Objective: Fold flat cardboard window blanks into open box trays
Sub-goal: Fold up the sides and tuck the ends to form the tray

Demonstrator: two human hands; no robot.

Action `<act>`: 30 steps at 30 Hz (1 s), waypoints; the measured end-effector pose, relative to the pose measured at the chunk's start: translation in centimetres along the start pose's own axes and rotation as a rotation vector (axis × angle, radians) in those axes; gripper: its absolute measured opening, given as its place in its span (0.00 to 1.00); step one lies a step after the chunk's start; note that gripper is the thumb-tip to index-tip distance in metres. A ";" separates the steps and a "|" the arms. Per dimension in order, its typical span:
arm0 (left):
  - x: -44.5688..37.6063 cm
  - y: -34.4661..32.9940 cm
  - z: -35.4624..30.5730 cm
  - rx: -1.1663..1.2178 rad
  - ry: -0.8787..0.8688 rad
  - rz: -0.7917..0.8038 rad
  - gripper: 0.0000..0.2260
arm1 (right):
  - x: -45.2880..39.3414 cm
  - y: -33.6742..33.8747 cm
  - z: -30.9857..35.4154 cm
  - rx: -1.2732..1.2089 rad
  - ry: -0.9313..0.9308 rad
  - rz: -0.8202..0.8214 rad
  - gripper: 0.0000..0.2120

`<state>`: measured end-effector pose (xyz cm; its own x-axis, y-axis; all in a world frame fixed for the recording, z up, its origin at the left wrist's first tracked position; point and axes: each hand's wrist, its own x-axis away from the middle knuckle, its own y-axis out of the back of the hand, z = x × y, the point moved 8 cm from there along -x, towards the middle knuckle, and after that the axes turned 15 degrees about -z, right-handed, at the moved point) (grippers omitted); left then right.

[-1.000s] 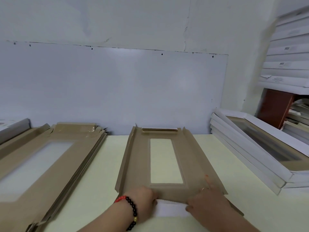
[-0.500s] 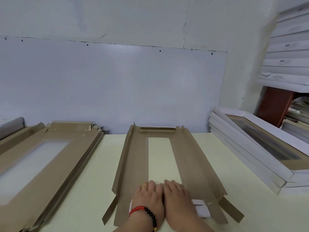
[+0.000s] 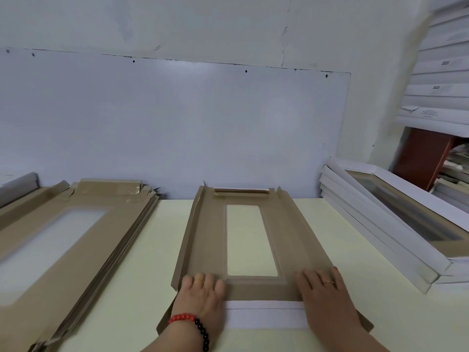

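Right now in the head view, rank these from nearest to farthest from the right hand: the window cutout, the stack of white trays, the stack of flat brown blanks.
From the right hand:
1. Window cutout, just to its left.
2. Stack of white trays, on the right.
3. Stack of flat brown blanks, far left.

Likely packing workshop, stacked cardboard blanks (image 3: 63, 240), finished white boxes (image 3: 380, 224)

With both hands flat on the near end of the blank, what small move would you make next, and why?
Probably lift the right side flap upright. The near flap lies folded over under the left hand and right hand, the left side flap tilts up a little, and the right one looks flatter.
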<state>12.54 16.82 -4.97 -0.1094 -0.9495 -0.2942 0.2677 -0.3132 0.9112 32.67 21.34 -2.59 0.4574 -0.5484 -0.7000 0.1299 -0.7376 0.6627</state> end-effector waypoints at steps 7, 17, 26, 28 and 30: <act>2.1 1.8 -1.2 0.183 -0.288 -0.119 0.13 | 2.1 0.8 2.2 -0.361 0.207 0.134 0.13; -1.9 0.7 0.0 0.331 -0.050 0.216 0.12 | -1.9 0.1 3.3 -0.193 0.218 0.326 0.06; -4.8 -3.0 -3.9 0.363 0.125 0.207 0.27 | -3.1 -4.7 8.8 -0.640 -0.153 0.462 0.22; -4.6 -3.8 -3.8 0.389 0.186 0.207 0.30 | -3.0 -5.4 9.3 -0.617 -0.140 0.461 0.25; -4.4 -4.5 -3.8 0.390 0.206 0.218 0.30 | -2.4 -6.4 9.3 -0.570 -0.102 0.489 0.28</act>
<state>15.48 22.35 -8.83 0.1116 -0.9888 -0.0994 -0.1197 -0.1127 0.9864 22.55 23.74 -7.66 0.4994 -0.8150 -0.2940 0.3805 -0.0985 0.9195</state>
